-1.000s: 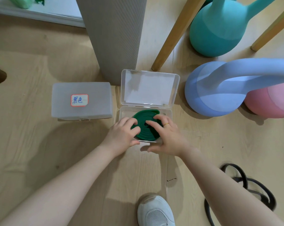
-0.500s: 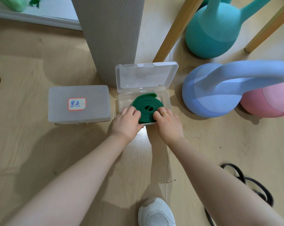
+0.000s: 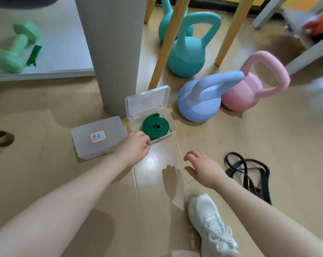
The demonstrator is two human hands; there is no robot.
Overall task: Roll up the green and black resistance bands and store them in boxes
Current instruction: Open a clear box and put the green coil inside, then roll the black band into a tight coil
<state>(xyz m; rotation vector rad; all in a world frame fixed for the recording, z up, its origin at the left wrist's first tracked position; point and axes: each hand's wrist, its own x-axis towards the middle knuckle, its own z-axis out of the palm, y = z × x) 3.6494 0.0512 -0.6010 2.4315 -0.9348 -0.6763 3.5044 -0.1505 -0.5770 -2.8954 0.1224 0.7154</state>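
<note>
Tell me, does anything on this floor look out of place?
The black band lies in a loose tangle on the floor by the right hand, not rolled. The green band sits coiled in its open box, one end poking up.

- I see a grey rolled mat (image 3: 112, 52) standing upright on the wooden floor (image 3: 268, 145).
- Behind it, on a pale flat mat (image 3: 64, 52), lies a light green dumbbell (image 3: 15, 46).
- Two wooden legs (image 3: 168, 39) slant down among the kettlebells.
- A teal kettlebell (image 3: 188, 52) stands beside one leg, with a second teal one behind it.
- A blue kettlebell (image 3: 199, 101) touches a pink kettlebell (image 3: 249, 89).
- I see a white sneaker (image 3: 210, 227) at the bottom.
</note>
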